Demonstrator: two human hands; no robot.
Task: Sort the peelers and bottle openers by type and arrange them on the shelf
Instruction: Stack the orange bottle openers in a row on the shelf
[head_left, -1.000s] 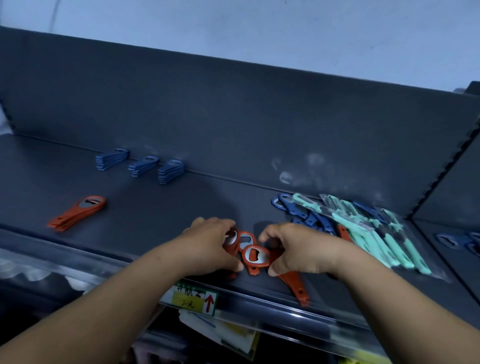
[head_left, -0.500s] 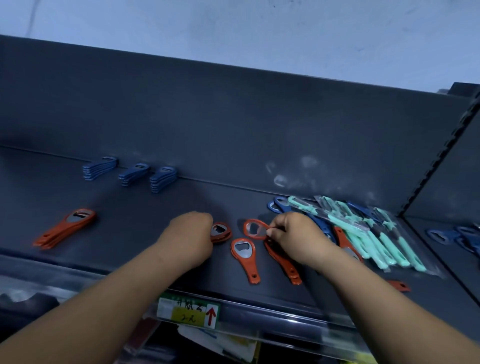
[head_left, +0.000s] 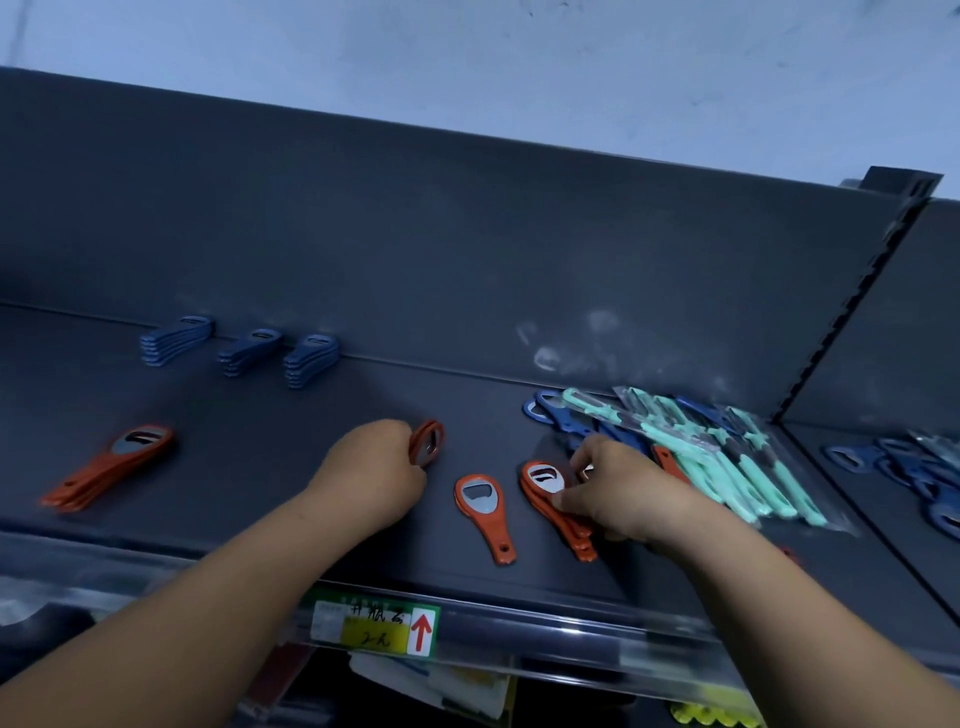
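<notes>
Dark grey metal shelf (head_left: 260, 467), left to right. Near front-left edge: finished stack of orange plastic bottle openers (head_left: 111, 465), long axis diagonal, heads toward back-right. Along back edge: three stacks of blue plastic openers (head_left: 244, 349), same slant. Left hand (head_left: 376, 470) closed around a few orange openers held on edge (head_left: 427, 442), heads up. One loose orange opener (head_left: 485, 512) lies flat at centre front, head back, handle toward front edge. Right hand (head_left: 621, 488) pinches a small orange pile (head_left: 553, 499), fingers narrow. Right end: unsorted heap of mint-green peelers in clear sleeves (head_left: 727, 457) over blue openers.

Judgement: square heads and handles before merging piles; keep the diagonal matching the finished stack.
</notes>
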